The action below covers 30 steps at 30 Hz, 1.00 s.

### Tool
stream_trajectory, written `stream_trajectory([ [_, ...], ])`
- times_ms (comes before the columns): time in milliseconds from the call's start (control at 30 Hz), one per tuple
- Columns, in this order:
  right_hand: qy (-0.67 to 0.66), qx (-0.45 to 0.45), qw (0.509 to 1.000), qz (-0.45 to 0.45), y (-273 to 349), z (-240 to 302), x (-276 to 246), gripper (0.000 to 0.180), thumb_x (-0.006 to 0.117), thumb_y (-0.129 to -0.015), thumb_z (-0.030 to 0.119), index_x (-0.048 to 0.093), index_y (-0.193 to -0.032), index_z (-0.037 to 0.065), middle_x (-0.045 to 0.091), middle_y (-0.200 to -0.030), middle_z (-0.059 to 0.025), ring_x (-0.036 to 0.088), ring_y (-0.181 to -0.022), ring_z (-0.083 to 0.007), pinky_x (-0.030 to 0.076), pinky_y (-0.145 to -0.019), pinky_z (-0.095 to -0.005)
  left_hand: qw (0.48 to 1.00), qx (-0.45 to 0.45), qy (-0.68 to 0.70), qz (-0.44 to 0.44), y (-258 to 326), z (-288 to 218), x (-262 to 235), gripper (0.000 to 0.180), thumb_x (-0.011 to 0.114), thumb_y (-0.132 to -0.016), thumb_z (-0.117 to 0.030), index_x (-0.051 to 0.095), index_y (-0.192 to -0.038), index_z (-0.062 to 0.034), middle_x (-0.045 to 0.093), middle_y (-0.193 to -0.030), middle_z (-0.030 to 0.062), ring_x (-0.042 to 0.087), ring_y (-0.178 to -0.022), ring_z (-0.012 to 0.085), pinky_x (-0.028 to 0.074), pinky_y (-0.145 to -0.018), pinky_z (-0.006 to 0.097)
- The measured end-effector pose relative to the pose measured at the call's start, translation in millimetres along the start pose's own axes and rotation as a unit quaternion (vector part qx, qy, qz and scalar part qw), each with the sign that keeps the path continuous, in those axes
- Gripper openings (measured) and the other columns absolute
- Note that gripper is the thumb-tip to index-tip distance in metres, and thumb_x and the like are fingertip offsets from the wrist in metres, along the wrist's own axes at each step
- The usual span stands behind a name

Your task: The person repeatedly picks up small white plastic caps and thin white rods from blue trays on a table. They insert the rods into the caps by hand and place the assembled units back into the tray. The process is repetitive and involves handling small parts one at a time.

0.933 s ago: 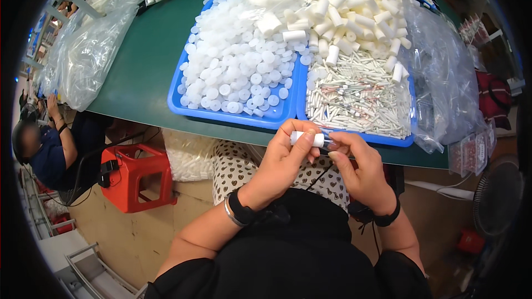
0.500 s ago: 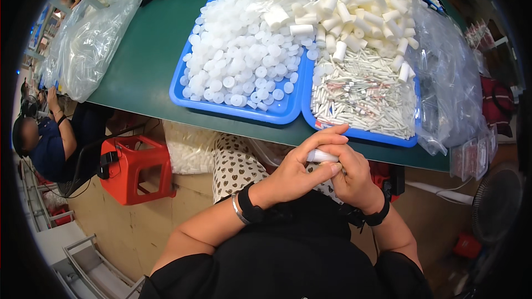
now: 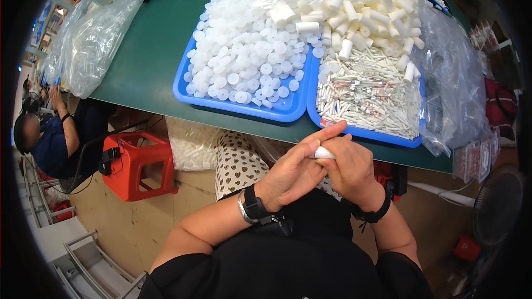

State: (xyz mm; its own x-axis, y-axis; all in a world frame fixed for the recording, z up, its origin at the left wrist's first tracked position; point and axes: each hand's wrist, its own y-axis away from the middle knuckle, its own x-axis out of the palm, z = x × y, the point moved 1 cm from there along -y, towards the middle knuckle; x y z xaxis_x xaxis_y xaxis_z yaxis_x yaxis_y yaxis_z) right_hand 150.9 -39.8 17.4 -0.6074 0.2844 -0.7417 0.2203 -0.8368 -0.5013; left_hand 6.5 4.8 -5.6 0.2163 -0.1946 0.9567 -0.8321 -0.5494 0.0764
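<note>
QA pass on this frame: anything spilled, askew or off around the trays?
Minor only: white tubes heaped in the clear bag have spilled over onto the thin sticks in the right blue tray. Both hands are closed round one white tube. No visible damage.

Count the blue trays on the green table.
2. One blue tray on the left holds round white caps; the other blue tray beside it on the right holds thin white sticks and white tubes. Clear bags cover the table's far part, so another could be hidden.

Small white tube [image 3: 322, 154], mostly hidden, seemingly horizontal.
</note>
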Motion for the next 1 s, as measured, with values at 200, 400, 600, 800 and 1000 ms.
stream_trajectory([
  [200, -0.021, 0.059, 0.998, -0.023, -1.2, 14.4, 10.2, 0.023, 0.067, -0.088, 0.007, 0.058, -0.107, 0.000, 0.064, -0.090, -0.0146, 0.064, -0.066, -0.0325, 0.051, -0.057, -0.0395, 0.998, 0.038, 0.042, -0.003, 2.6, 5.4, 0.6, 0.046, 0.039, -0.106, -0.030, 0.038, -0.148, -0.0111, 0.030, -0.158, 0.0083, 0.027, -0.146, 0.0261, 0.027, -0.119, 0.043],
  [400, -0.041, 0.084, 0.994, -0.049, -4.5, 10.8, 17.4, 0.026, 0.068, -0.087, 0.009, 0.058, -0.108, -0.001, 0.063, -0.089, -0.0137, 0.064, -0.068, -0.0326, 0.051, -0.057, -0.0398, 0.999, 0.001, 0.008, -0.049, 0.3, -12.1, 0.4, 0.048, 0.034, -0.107, -0.037, 0.035, -0.149, -0.0124, 0.030, -0.157, 0.0075, 0.032, -0.144, 0.0257, 0.028, -0.118, 0.043],
  [600, 0.028, 0.058, 0.998, 0.002, -0.5, 14.9, 11.8, 0.029, 0.065, -0.089, 0.009, 0.055, -0.115, 0.000, 0.063, -0.091, -0.0146, 0.065, -0.073, -0.0343, 0.052, -0.060, -0.0412, 0.998, 0.033, -0.003, -0.052, 5.0, 4.3, 3.1, 0.051, 0.035, -0.106, -0.042, 0.038, -0.144, -0.0082, 0.036, -0.153, 0.0080, 0.034, -0.142, 0.0251, 0.030, -0.117, 0.039],
  [800, -0.025, 0.166, 0.985, -0.040, -10.3, 34.5, 30.2, 0.018, 0.060, -0.095, 0.011, 0.056, -0.107, -0.002, 0.063, -0.087, -0.0170, 0.064, -0.070, -0.0368, 0.051, -0.059, -0.0423, 0.997, 0.051, -0.010, -0.062, 4.6, -2.7, 2.0, 0.057, 0.027, -0.105, -0.050, 0.039, -0.142, -0.0076, 0.038, -0.151, 0.0098, 0.038, -0.139, 0.0282, 0.033, -0.116, 0.043],
  [1000, -0.183, 0.224, 0.957, -0.029, -9.7, 32.9, 31.2, 0.017, 0.054, -0.100, 0.014, 0.055, -0.107, -0.002, 0.064, -0.085, -0.0176, 0.065, -0.076, -0.0353, 0.051, -0.062, -0.0400, 0.978, 0.093, -0.177, -0.065, 10.7, 2.6, -5.5, 0.065, 0.022, -0.103, -0.055, 0.035, -0.144, -0.0061, 0.041, -0.149, 0.0125, 0.045, -0.134, 0.0294, 0.037, -0.113, 0.044],
])
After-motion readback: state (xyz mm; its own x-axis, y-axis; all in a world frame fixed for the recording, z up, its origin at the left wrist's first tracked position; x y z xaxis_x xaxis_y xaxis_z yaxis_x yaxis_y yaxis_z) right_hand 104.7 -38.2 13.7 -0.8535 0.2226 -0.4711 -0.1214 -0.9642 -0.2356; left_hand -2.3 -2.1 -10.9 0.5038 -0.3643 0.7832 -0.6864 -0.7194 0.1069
